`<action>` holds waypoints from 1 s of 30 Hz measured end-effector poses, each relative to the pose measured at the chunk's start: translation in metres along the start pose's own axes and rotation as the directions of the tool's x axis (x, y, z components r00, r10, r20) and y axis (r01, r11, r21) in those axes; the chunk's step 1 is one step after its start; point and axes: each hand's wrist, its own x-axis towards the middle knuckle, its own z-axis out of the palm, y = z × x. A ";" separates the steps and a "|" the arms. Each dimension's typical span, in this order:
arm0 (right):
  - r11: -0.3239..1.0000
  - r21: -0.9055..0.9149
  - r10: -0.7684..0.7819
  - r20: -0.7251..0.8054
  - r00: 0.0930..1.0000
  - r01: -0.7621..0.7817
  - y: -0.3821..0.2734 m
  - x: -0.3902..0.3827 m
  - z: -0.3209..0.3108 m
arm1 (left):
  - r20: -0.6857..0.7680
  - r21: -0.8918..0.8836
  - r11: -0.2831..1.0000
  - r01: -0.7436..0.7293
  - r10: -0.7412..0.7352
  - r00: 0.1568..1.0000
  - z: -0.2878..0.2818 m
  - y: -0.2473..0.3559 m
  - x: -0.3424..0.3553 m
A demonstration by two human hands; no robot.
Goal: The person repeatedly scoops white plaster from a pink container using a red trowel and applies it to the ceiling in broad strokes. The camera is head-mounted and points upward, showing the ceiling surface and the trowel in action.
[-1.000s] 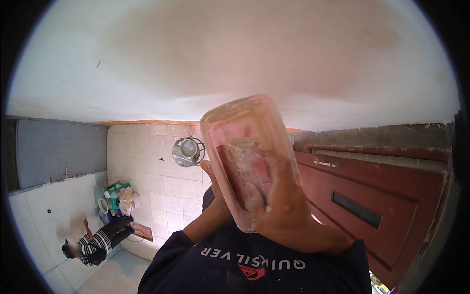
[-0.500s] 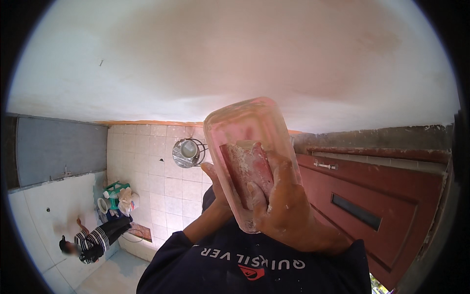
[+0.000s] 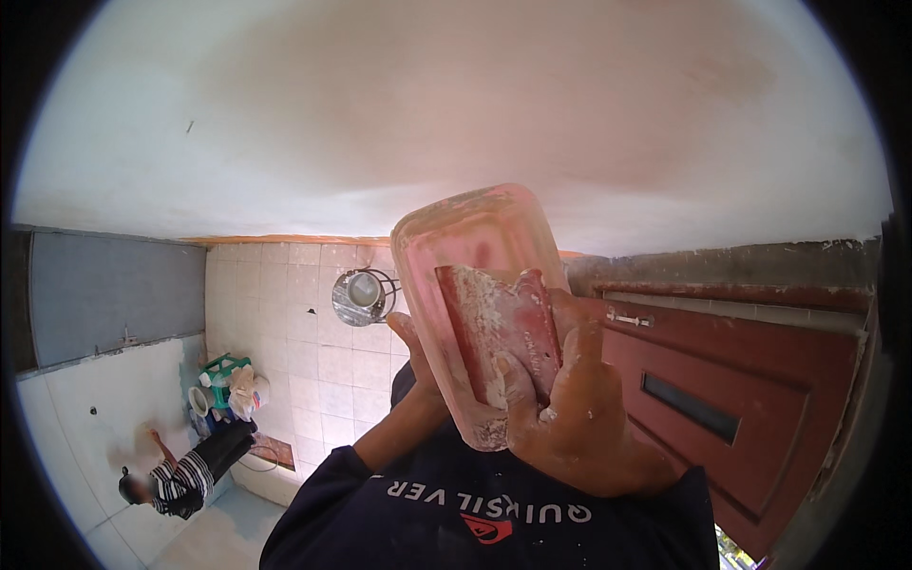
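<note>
Your scene is fairly bright and softly lit. Whitish sheen lies on the floor tiles (image 3: 323, 347) to the left; a bright gap (image 3: 735, 553) glares at the near right. Your dark shirt (image 3: 408, 522) swallows detail. Your right hand (image 3: 575, 418) looks sharp, the far-left co-worker's head (image 3: 136, 487) blurred. Blue-fringed blackness rings your bending fisheye view.

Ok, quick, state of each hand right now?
Left hand: holding the pink tub, its fingers hidden behind it.
Right hand: closed on the white-smeared red scraper.
</note>
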 end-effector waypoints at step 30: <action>0.997 -0.055 -0.052 0.044 0.998 0.054 0.014 0.002 0.006 | 0.014 -0.028 0.999 -0.041 0.042 0.999 0.001 -0.008 0.013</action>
